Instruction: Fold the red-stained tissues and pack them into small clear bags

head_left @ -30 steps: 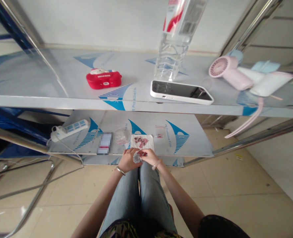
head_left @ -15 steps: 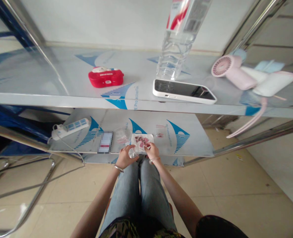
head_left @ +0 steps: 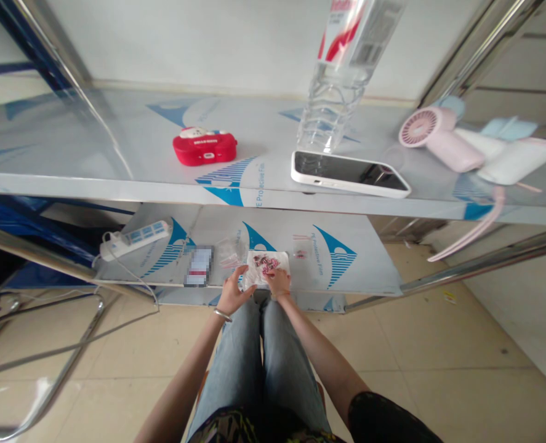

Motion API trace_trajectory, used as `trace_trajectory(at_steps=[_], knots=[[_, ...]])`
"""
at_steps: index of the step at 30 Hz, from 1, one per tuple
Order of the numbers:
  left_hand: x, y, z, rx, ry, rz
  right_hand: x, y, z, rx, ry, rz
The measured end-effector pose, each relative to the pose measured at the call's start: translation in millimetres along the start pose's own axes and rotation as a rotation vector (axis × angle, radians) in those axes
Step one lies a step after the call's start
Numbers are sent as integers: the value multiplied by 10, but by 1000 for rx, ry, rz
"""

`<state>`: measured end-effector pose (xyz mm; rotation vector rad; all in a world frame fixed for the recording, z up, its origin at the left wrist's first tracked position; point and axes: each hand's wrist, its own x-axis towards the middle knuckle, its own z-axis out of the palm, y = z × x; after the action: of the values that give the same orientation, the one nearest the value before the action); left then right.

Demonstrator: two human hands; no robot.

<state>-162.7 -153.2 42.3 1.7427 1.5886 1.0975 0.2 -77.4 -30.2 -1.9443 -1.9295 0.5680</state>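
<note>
A white sheet or shallow tray (head_left: 282, 259) lies on the lower shelf at its front edge, with a heap of small pink and dark red pieces (head_left: 267, 263) on it. My left hand (head_left: 234, 291) is at its left front corner, thumb and fingers curved around what looks like a small clear plastic bag (head_left: 249, 281). Over the front of the heap, my right hand (head_left: 279, 282) has its fingers pressed together and pointing down into the pieces. Whatever is between those fingertips is hidden. A bracelet circles each wrist.
On the lower shelf (head_left: 337, 280) are clear bags (head_left: 232, 253), a small bag with red pieces (head_left: 301, 247), a pixelated phone-like item (head_left: 199, 266) and a power strip (head_left: 143, 234). The upper shelf holds a red case (head_left: 205, 149), bottle (head_left: 330, 104), phone (head_left: 351, 173) and pink fan (head_left: 441, 136).
My right hand has moved slightly left and down onto the pieces, its fingers now lower. The clear item at my left hand shows less roundly than before. The whole view has shifted slightly.
</note>
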Motion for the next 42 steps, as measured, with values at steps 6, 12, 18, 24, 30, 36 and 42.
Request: trace_trajectory(at_steps=[6,12,18,24,30,36,42], knots=[[165,-31,26,-81,-5,17,28,-101,-301,420,365,-133],[314,-7,158,-174,-3,42,-68,-446,-792,531,395,-427],[397,30,190,-216,-31,4,39,-246,-618,496,399,-340],[402,19,90,-223,-11,-21,89,151,-179,79,76,-137],[391,6,10,-219,-38,-28,98,178,-28,-14,31,-42],[422,4,0,-241,-83,-8,150,217,5,38,78,-103],[434,-37,16,-244,-99,-23,62,78,-252,298,336,-267]])
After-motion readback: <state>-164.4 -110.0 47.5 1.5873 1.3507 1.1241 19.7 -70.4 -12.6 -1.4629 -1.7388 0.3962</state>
